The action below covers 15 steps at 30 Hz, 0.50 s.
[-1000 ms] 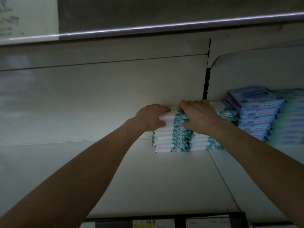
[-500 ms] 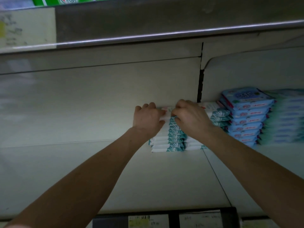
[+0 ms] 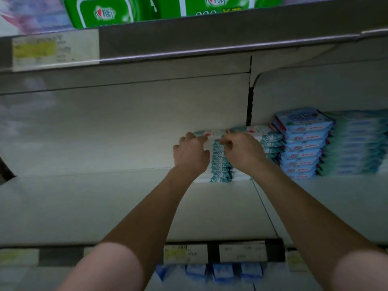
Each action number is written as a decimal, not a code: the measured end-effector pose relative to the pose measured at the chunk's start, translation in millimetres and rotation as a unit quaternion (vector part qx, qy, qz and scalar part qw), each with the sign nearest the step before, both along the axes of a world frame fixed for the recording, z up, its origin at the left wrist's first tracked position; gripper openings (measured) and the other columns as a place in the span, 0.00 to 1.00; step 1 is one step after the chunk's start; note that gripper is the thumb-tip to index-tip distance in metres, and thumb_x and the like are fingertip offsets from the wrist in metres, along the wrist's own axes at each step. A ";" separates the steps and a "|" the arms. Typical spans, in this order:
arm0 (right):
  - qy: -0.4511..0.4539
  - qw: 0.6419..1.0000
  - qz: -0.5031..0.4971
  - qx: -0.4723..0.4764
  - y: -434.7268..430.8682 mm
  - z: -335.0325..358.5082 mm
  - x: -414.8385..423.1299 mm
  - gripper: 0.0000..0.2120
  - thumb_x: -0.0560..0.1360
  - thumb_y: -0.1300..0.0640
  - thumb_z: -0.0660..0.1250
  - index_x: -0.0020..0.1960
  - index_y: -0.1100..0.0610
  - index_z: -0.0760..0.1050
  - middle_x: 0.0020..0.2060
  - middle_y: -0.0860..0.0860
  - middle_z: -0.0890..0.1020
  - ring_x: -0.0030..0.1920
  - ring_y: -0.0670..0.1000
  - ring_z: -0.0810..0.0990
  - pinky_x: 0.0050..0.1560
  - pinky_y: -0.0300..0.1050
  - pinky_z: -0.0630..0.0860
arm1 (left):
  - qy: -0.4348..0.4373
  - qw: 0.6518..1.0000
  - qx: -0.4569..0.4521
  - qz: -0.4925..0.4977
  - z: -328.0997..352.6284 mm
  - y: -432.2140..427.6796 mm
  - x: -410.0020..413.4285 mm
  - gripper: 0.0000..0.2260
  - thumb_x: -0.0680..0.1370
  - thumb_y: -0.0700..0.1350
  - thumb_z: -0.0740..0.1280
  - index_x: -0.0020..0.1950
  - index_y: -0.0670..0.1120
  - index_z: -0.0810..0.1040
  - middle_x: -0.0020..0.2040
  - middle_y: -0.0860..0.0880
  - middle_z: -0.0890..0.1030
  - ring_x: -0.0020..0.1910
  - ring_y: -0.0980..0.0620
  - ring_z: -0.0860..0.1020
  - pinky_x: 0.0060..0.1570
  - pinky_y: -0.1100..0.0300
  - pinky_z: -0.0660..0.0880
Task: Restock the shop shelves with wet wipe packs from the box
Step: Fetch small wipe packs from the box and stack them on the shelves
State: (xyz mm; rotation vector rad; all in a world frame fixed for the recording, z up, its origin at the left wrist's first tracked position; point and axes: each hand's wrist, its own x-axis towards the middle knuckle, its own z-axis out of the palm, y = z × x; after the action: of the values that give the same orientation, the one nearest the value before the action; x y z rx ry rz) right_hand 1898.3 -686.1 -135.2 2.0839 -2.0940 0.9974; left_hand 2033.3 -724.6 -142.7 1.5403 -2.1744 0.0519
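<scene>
Two stacks of white and teal wet wipe packs stand side by side at the back of a pale shelf. My left hand lies against the left stack, its fingers on the top pack. My right hand covers the front of the right stack, with its fingertips pinching the top pack's edge near the seam between the stacks. The box is out of view.
Stacks of blue wipe packs and blurred teal ones fill the shelf to the right. Green packs sit on the shelf above. Price labels line the front rail, with blue packs on the shelf below.
The view has pulled back and tilted up, showing the upper shelf's green packs and the lower shelf. Both hands stay on the teal stacks, now at the top packs.
</scene>
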 end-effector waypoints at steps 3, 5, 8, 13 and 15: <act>-0.076 0.997 -0.012 0.032 23.1 -6.5 5.4 0.15 0.78 0.62 0.61 0.61 0.55 0.79 0.60 0.53 0.79 0.59 0.54 0.77 0.57 0.46 0.74 | 0.119 0.991 0.061 0.002 -10.8 20.1 -11.9 0.21 0.79 0.46 0.65 0.72 0.50 0.70 0.66 0.43 0.72 0.64 0.43 0.73 0.63 0.48 0.70; -0.112 0.992 -0.027 0.049 43.7 -17.3 5.6 0.14 0.77 0.62 0.62 0.60 0.55 0.79 0.60 0.52 0.80 0.58 0.54 0.78 0.57 0.45 0.75 | 0.162 0.982 0.095 -0.003 -22.4 36.4 -18.8 0.23 0.78 0.45 0.65 0.73 0.49 0.68 0.67 0.43 0.72 0.64 0.43 0.73 0.63 0.49 0.71; -0.163 0.984 -0.044 0.064 76.9 -36.4 4.1 0.13 0.77 0.62 0.64 0.59 0.56 0.80 0.58 0.54 0.81 0.58 0.54 0.78 0.58 0.47 0.75 | 0.212 0.968 0.135 -0.012 -37.6 65.8 -27.2 0.26 0.78 0.44 0.66 0.75 0.49 0.64 0.67 0.42 0.72 0.63 0.45 0.73 0.61 0.53 0.71; -0.184 0.972 -0.120 0.086 130.3 -59.1 -6.4 0.13 0.78 0.59 0.63 0.61 0.54 0.79 0.62 0.51 0.78 0.60 0.52 0.76 0.62 0.45 0.72 | 0.254 0.952 0.164 -0.044 -54.5 113.5 -44.0 0.24 0.80 0.42 0.62 0.76 0.49 0.63 0.69 0.44 0.71 0.59 0.46 0.75 0.50 0.57 0.71; -0.191 0.966 -0.154 0.084 149.6 -64.7 -9.2 0.13 0.77 0.59 0.63 0.60 0.54 0.79 0.60 0.51 0.79 0.59 0.53 0.77 0.61 0.46 0.73 | 0.256 0.949 0.176 -0.063 -58.8 130.5 -50.3 0.22 0.80 0.42 0.62 0.75 0.49 0.65 0.68 0.44 0.72 0.55 0.48 0.76 0.47 0.61 0.69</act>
State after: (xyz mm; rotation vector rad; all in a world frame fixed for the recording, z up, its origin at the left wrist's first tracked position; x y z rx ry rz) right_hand 1889.1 -536.5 -200.0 1.6456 -2.6675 1.2912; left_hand 1983.0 -594.1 -201.5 1.3832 -1.9114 -0.7323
